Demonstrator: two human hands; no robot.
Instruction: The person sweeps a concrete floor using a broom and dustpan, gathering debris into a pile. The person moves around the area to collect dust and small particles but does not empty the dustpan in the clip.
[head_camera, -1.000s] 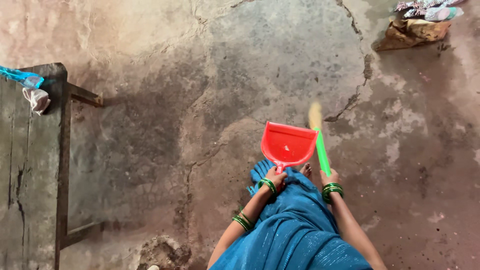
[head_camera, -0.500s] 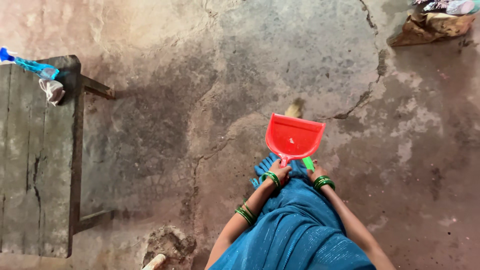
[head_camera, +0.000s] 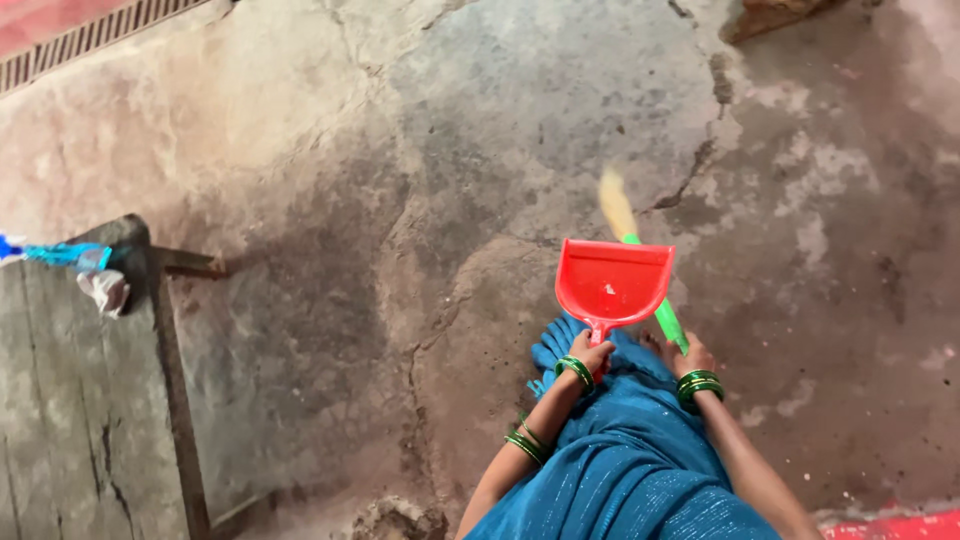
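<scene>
Change: broom has swung back out to the right of the dustpan; half a second ago only a stub of green handle showed under the pan, now the handle runs up past its right edge and the pale bristles blur beyond the lip.
Meaning: looks to me like another sweep stroke toward the pan, so gathering is still going on, not finished.
View: camera has tipped; a grating strip now shows top left, and the brown bag top right is almost out of sight.
Left hand: grip closed round the red pan's short handle, green bangles at the wrist.
Right hand: grip closed on the low end of the green broom handle.
Dustpan: held just in front of the blue skirt, mouth away from the person; whether its lip touches the floor I cannot tell.
Contents: one small pale speck near the middle of the pan, otherwise it looks bare.
Floor: cracked, patchy concrete, a crumbled patch at the bottom edge.
Counter: grey wood, left; a blue bottle and a white rag lie at its far corner.
</scene>
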